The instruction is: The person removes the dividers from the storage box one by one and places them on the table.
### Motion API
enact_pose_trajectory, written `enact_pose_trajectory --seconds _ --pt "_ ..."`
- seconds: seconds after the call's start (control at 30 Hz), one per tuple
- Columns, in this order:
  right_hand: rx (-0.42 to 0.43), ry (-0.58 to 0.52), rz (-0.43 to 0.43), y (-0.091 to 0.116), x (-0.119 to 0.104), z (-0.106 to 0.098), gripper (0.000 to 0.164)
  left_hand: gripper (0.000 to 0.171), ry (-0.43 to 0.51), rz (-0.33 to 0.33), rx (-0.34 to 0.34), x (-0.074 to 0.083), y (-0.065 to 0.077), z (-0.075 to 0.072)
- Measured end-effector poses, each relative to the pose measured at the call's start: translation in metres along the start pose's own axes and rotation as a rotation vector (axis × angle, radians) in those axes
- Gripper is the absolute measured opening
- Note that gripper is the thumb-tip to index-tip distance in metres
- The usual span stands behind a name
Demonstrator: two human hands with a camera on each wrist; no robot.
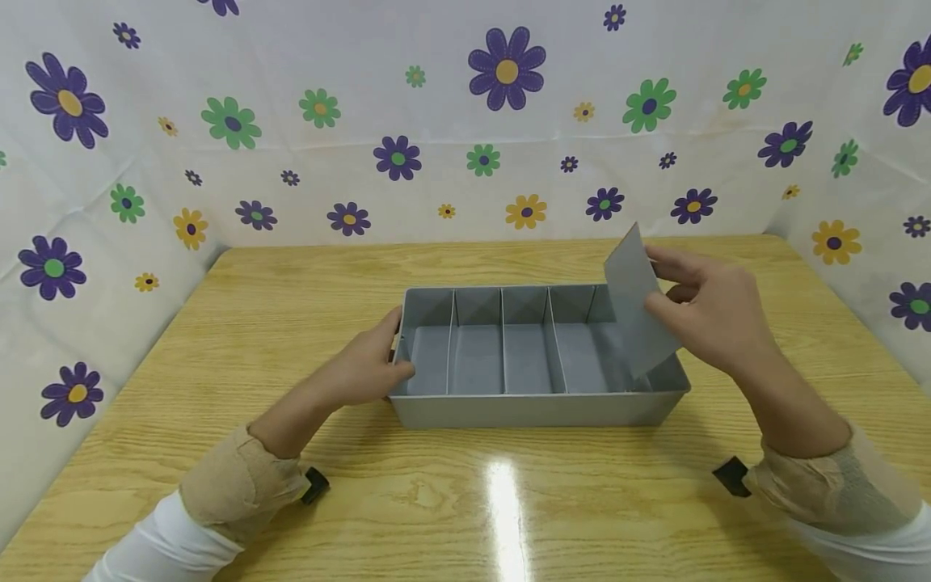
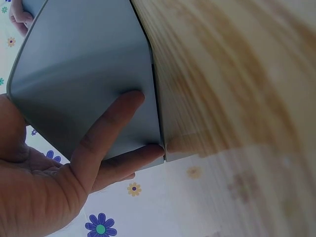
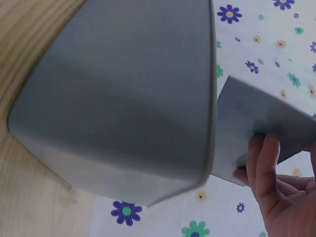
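A long grey box with an open top lies across the table, and thin upright dividers split its inside into compartments. At its left end my left hand grips the end wall, thumb over the rim and fingers against the outer side. My right hand pinches a flat grey divider panel between thumb and fingers. Tilted, the panel stands above the right end of the box, its lower corner dipping inside the rim. In the right wrist view, the box's end wall hides part of the panel.
The wooden table extends around the box on all sides. Behind it and at both sides hangs a white cloth printed with flowers. Black pieces stick out from the tan wraps on both wrists.
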State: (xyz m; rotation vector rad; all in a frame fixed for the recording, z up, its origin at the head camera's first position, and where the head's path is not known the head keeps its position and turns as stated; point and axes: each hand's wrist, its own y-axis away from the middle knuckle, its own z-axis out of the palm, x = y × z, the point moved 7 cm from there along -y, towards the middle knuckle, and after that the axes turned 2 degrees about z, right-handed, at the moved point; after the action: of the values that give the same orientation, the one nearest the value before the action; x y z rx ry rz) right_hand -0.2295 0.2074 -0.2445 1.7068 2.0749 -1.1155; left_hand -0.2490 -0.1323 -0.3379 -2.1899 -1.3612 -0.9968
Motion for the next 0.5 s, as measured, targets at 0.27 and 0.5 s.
enact_pose_trajectory --seconds 0.27,0.5 --pt "0.258 -0.064 0.047 -0.010 0.024 -0.035 0.053 0.078 -0.012 -0.008 0.001 0.000 -0.001 0.000" --pt "0.352 -0.016 0.015 -0.017 0.036 -0.049 0.053 0.079 -0.022 -0.020 0.009 -0.001 -0.001 0.000"
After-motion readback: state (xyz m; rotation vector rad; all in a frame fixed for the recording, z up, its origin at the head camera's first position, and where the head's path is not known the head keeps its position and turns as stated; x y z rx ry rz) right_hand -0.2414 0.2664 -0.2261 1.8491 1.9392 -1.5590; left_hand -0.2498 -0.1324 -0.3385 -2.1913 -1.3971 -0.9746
